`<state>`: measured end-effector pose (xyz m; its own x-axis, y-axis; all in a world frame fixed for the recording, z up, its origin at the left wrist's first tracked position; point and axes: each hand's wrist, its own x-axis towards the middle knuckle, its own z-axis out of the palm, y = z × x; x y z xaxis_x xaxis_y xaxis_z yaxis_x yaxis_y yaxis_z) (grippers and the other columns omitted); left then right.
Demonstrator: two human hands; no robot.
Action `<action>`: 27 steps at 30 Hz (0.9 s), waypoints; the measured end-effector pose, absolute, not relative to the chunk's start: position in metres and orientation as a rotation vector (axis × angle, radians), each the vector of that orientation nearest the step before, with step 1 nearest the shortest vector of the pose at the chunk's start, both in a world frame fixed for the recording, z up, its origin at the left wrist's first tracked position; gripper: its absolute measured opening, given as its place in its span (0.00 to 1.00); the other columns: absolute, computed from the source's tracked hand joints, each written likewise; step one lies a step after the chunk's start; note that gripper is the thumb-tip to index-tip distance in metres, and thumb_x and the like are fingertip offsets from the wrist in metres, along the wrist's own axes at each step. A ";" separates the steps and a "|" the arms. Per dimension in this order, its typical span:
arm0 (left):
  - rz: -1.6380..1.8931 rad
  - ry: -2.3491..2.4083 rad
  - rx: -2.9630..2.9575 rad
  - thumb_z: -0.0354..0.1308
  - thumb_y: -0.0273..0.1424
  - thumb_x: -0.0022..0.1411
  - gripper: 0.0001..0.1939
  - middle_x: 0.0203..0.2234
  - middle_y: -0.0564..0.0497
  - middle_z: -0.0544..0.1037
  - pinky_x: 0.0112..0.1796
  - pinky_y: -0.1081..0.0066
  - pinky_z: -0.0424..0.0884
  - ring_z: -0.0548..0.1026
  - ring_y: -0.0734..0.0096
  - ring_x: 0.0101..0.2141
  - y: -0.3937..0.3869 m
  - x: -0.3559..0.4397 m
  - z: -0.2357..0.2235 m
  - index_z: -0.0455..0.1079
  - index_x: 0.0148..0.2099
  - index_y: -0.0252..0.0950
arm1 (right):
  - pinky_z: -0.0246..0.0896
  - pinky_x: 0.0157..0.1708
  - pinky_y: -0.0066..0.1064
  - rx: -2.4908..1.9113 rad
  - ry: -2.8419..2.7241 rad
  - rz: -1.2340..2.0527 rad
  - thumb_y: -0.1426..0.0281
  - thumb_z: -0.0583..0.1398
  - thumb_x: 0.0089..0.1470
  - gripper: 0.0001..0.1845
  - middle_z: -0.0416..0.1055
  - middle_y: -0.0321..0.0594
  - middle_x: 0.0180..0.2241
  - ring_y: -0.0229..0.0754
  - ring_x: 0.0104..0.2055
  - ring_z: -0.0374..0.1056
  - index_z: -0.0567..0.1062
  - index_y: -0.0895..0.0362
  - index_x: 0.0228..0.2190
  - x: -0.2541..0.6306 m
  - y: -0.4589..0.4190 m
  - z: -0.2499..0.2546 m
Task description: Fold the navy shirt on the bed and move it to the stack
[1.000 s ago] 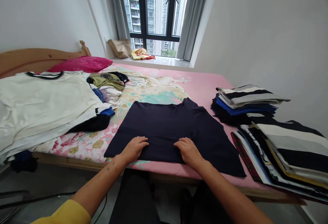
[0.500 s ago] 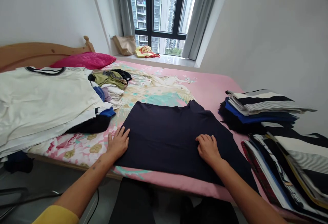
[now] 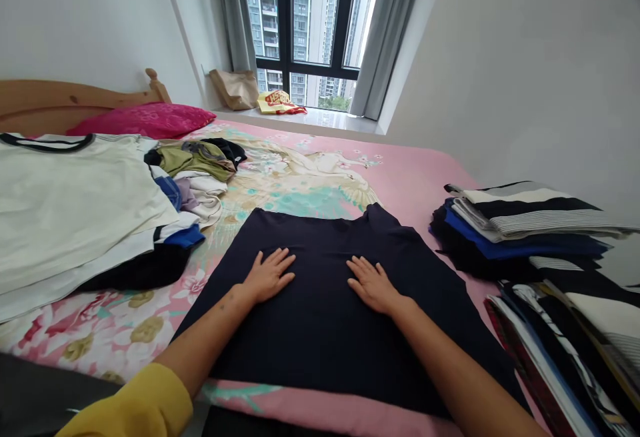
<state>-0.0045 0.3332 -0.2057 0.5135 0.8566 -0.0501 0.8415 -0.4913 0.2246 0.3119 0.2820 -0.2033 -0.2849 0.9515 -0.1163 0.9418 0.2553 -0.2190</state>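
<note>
A dark navy garment lies spread flat on the pink flowered bed sheet, its collar end pointing toward the window. My left hand rests flat on its middle with fingers stretched out. My right hand lies flat beside it, a little to the right, fingers also spread. Neither hand holds anything. Both forearms reach over the near edge of the garment.
A pile of loose clothes topped by a white shirt fills the left side. Folded striped and blue clothes are stacked at right, with a second stack nearer me. A pink pillow lies by the wooden headboard.
My hands moved from the garment's near edge out to its sides, then came together flat on its middle. The view has moved closer over the bed.
</note>
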 end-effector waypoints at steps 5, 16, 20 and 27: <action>0.008 1.740 2.392 0.36 0.51 0.63 0.33 0.65 0.49 0.46 0.55 0.37 0.31 0.43 0.54 0.64 0.407 -0.033 -0.214 0.47 0.66 0.46 | 0.31 0.60 0.58 -2.052 -2.262 0.319 0.54 0.40 0.61 0.30 0.41 0.38 0.65 0.48 0.66 0.35 0.51 0.50 0.62 0.367 0.344 -0.229; 0.173 2.189 2.251 0.36 0.49 0.62 0.33 0.65 0.46 0.48 0.55 0.35 0.37 0.46 0.52 0.63 0.518 -0.050 -0.233 0.49 0.66 0.43 | 0.33 0.59 0.61 -2.446 -1.768 0.069 0.55 0.38 0.60 0.31 0.42 0.39 0.64 0.48 0.65 0.37 0.51 0.52 0.61 0.427 0.447 -0.254; 0.269 2.148 2.297 0.41 0.44 0.62 0.30 0.64 0.47 0.52 0.56 0.37 0.40 0.49 0.52 0.62 0.541 -0.058 -0.239 0.52 0.64 0.42 | 0.40 0.53 0.67 -2.495 -1.742 0.176 0.53 0.45 0.56 0.34 0.47 0.45 0.63 0.57 0.63 0.44 0.52 0.52 0.61 0.449 0.485 -0.245; 0.368 2.046 2.344 0.47 0.38 0.58 0.25 0.57 0.50 0.63 0.56 0.39 0.43 0.58 0.53 0.58 0.551 -0.062 -0.241 0.63 0.57 0.45 | 0.57 0.50 0.46 -2.317 -1.984 0.304 0.66 0.63 0.34 0.48 0.57 0.50 0.56 0.57 0.55 0.57 0.57 0.52 0.59 0.456 0.542 -0.222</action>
<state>-0.0620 0.5508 -0.2413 0.1192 0.9782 0.1702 0.9761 -0.1468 0.1601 0.4557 0.5418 -0.2218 0.1440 0.9845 -0.1005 0.9693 -0.1608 -0.1860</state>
